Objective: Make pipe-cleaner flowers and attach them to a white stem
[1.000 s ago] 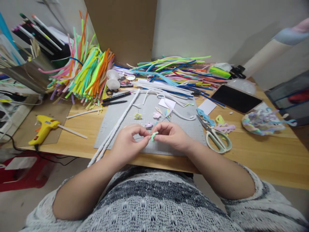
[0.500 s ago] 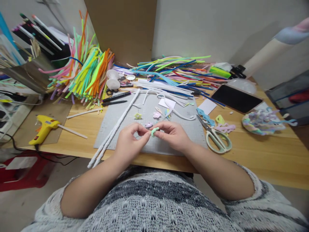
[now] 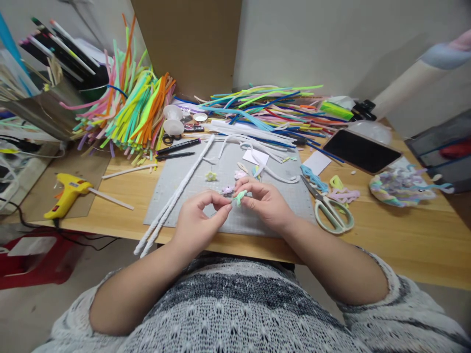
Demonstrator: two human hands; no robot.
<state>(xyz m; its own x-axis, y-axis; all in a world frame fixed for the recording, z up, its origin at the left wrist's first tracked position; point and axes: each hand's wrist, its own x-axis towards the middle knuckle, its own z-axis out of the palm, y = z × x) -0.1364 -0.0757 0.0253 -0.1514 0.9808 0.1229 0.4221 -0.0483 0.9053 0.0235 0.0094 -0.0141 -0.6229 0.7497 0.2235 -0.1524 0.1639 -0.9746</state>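
A small twisted piece of mint-green pipe cleaner (image 3: 241,197) is pinched in my right hand (image 3: 270,206), between thumb and fingertips. My left hand (image 3: 200,215) is closed in a pinch at the left end of the same piece; the very tip is too small to see clearly. Both hands hover over the grey cutting mat (image 3: 176,211). Just beyond my fingers lie a small lilac piece (image 3: 227,190) and a pink flower (image 3: 241,174), partly hidden. Farther left on the mat sits a yellow-green flower (image 3: 211,176).
Scissors (image 3: 333,213) lie right of the mat beside blue pipe cleaner loops (image 3: 312,177). Long white twisted stems (image 3: 176,191) cross the mat's left side. A yellow glue gun (image 3: 68,193) rests at left. Bundled pipe cleaners (image 3: 128,117) and a phone (image 3: 362,150) stand farther back.
My right hand has shifted slightly right with the green piece, and my fingertips are a little farther apart. More of the piece shows at the right fingertips.
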